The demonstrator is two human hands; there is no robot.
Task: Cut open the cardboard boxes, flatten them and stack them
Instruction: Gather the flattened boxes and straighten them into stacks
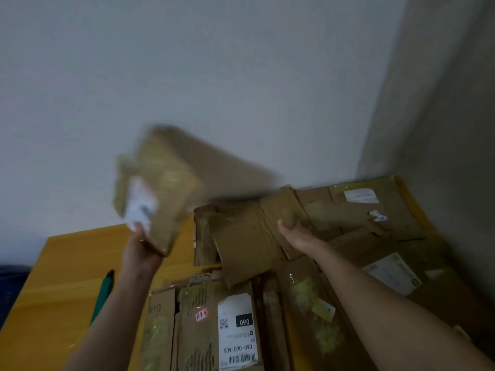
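My left hand (140, 246) grips the lower corner of a brown cardboard box (171, 183) and holds it up in the air, blurred by motion, with a white label on its left face. My right hand (296, 231) reaches forward and touches a flattened cardboard piece (246, 236) on top of the heap; how its fingers lie is hidden by blur. Several flattened boxes (375, 218) cover the right half of the yellow table (67, 263). One near me carries a white label reading 060 (238, 330).
A green-handled cutter (103, 293) lies on the bare left part of the table, close to my left forearm. A grey wall stands behind the table and a second wall closes the right side. The table's left edge drops off to a dark floor.
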